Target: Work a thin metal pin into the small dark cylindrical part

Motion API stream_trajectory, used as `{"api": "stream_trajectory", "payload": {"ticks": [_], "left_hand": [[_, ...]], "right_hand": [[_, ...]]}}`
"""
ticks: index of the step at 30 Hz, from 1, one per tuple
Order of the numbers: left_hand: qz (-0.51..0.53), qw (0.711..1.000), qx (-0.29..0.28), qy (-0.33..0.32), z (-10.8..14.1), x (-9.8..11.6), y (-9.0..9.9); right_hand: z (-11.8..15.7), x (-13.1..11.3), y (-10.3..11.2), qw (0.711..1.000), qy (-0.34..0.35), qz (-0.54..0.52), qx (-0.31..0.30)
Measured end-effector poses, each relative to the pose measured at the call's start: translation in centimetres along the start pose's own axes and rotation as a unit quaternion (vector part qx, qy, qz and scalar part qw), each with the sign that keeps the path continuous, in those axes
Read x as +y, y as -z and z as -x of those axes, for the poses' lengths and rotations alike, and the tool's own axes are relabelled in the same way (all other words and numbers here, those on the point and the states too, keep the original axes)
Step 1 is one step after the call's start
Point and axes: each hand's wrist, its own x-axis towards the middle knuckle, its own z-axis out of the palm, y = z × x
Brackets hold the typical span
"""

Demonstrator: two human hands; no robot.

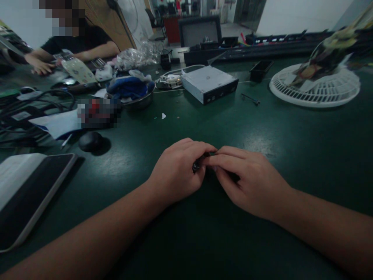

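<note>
Over the green tabletop (186, 233), my left hand (180, 167) is closed around a small black object (196, 166), and only a dark end of it shows between thumb and fingers. My right hand (250, 175) meets it from the other side, its fingertips drawn together against the left fingers. Whatever the right fingertips pinch is hidden between the two hands, so its kind cannot be made out.
Beyond the hands are a silver optical drive (210, 79), a small wrench (250, 99) and a white fan grille (314, 87). Left stand a metal bowl with blue cloth (131, 87), a black mouse (91, 141) and a tablet (35, 194). Another person (78, 42) sits across the table.
</note>
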Motion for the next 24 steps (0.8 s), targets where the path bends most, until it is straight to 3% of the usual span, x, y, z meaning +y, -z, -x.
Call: {"api": "stream_trajectory", "payload": {"ticks": [14, 20, 24], "left_hand": [[0.003, 1.000, 0.002, -0.001, 0.03, 0.01, 0.02], [0.002, 1.000, 0.005, -0.007, 0.08, -0.04, -0.04], [0.001, 1.000, 0.003, -0.009, 0.01, 0.01, 0.02]], "right_hand": [[0.03, -0.02, 0.04, 1.000, -0.026, 0.012, 0.011], [0.07, 0.03, 0.03, 1.000, 0.018, -0.002, -0.008], [0.00, -0.03, 0.07, 1.000, -0.008, 0.010, -0.002]]}}
